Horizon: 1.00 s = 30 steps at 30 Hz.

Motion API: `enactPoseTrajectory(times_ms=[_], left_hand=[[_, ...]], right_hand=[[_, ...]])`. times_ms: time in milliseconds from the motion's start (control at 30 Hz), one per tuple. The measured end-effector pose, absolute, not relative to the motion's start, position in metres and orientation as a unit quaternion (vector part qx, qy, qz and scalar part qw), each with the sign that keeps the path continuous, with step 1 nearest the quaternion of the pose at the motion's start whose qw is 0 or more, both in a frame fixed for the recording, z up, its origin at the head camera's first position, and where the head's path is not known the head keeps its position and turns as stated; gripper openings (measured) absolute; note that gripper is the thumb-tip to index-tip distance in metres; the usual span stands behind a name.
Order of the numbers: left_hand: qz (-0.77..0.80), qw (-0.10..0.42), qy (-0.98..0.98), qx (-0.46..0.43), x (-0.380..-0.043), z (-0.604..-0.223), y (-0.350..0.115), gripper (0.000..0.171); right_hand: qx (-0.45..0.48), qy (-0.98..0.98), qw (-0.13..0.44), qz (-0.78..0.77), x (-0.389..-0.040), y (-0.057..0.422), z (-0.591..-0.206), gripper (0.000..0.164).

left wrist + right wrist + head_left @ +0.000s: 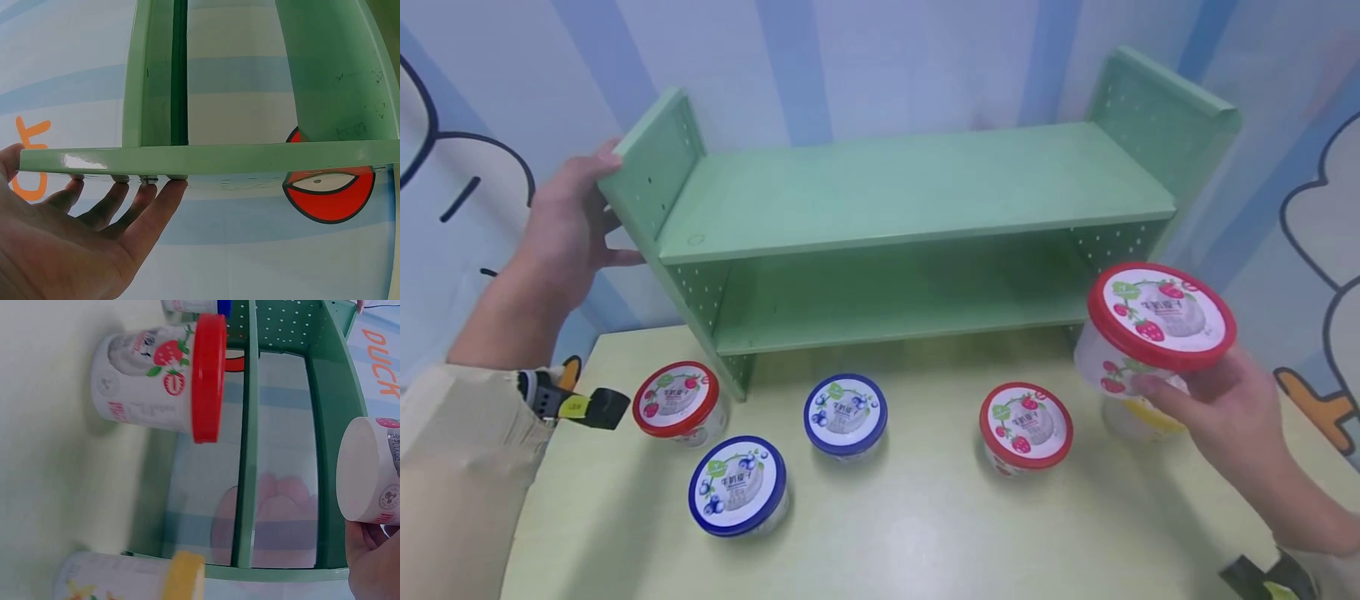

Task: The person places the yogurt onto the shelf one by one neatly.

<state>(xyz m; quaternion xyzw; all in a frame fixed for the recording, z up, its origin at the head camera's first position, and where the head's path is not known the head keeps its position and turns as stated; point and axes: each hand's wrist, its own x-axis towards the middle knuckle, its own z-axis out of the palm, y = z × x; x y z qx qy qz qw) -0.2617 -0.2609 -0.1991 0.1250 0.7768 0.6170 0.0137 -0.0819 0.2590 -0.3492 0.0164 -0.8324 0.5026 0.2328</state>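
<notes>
- Green shelf (880, 183): gripped at nine o'clock by left hand (565, 217); may be tipped by pulling.
- Red-lidded strawberry tub (1153, 325), shelf's four o'clock: held by right hand (1232, 417); yellow-lidded tub (125, 578) below may be knocked by lowering.

Tubs (846, 414) on table (925, 533), shelf (910, 187) behind

Left hand (567, 217): grips left end of green shelf (910, 187)
Right hand (1228, 417): holds red-lidded strawberry tub (1157, 321), raised
Table (910, 542): two blue-lidded tubs (737, 485), two other red-lidded tubs (1026, 423)
Yellow tub (1138, 419): on table, partly hidden behind held tub
Wall (917, 67): blue stripes, cartoon drawings (1318, 417)
</notes>
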Motion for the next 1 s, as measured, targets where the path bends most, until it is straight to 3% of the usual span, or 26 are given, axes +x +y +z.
enactPoseTrajectory(times_ms=[567, 1000], left_hand=[[0.612, 0.010, 0.781, 0.126, -0.263, -0.200, -0.252, 0.052], [0.615, 0.011, 0.777, 0.134, -0.264, -0.200, -0.248, 0.052]], right_hand=[[0.051, -0.819, 0.244, 0.517, -0.105, 0.265, -0.320, 0.067], [0.093, -0.736, 0.250, 0.622, -0.116, 0.265, -0.307, 0.059]])
